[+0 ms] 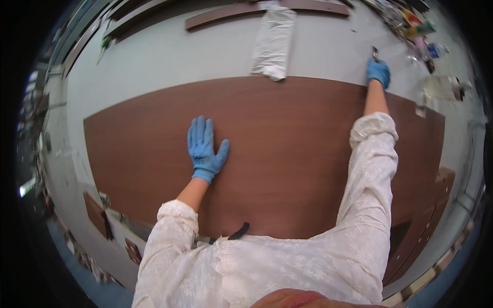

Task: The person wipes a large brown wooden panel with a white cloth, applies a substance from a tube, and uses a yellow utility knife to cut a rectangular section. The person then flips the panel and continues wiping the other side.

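A large brown wood-look panel [277, 154] lies across the table in front of me. My left hand [203, 149], in a blue glove, rests flat on its left part with the fingers stretched out and the thumb apart. Reaching far to the right, my right hand [378, 73], gloved the same way, is at the panel's far edge. Its fingers are closed round a small tool with a dark metallic end [375, 53], whose kind is too small to make out. A crumpled white plastic sleeve [275, 43] lies beyond the panel's far edge, between my hands.
Long brown strips [221, 18] lie at the back of the pale table [154, 66]. Bottles and clutter [421, 33] crowd the far right, with a clear container [441, 88] nearer. Smaller brown pieces [97, 214] are at the lower left. More brown boards [418, 241] stand at the lower right.
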Demonstrator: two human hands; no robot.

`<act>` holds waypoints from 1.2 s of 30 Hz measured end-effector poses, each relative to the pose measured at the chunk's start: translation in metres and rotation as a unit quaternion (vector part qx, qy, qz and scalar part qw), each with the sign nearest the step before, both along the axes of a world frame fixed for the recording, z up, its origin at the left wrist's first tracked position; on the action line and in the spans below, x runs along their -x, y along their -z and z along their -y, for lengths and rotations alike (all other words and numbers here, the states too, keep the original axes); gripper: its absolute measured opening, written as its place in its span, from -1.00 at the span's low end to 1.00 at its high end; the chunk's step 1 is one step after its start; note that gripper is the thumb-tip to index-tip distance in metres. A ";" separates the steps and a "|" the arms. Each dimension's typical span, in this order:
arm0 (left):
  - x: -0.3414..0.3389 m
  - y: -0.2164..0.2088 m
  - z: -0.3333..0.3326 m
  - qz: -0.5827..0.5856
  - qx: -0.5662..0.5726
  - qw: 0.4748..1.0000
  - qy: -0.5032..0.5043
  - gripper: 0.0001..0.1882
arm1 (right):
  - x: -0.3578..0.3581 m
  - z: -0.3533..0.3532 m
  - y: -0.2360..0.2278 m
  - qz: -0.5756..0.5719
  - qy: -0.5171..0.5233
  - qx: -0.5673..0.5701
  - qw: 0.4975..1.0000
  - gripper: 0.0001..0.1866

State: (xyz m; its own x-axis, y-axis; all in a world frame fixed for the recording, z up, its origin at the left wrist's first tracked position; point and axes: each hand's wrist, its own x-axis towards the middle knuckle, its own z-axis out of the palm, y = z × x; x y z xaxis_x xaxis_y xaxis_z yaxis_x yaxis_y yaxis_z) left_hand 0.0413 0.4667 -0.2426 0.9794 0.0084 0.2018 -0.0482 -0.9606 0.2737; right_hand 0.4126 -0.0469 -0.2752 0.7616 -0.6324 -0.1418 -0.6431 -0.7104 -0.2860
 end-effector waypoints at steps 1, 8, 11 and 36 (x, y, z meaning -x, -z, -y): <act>0.001 0.000 -0.001 0.001 -0.003 1.000 -0.001 -0.19 | -0.003 0.002 0.005 0.009 0.007 0.008 1.000 -0.42; 0.001 -0.004 -0.002 -0.008 0.015 1.000 -0.017 -0.21 | 0.002 -0.002 -0.001 -0.034 -0.039 0.052 0.997 -0.54; 0.002 -0.005 -0.003 -0.004 0.022 0.999 -0.023 -0.21 | 0.031 -0.030 -0.013 0.077 -0.060 0.049 0.994 -0.55; 0.331 -0.191 -0.279 0.017 0.705 0.706 -0.065 -0.68 | 0.605 -0.673 -0.230 0.009 -0.255 -0.814 0.523 -0.74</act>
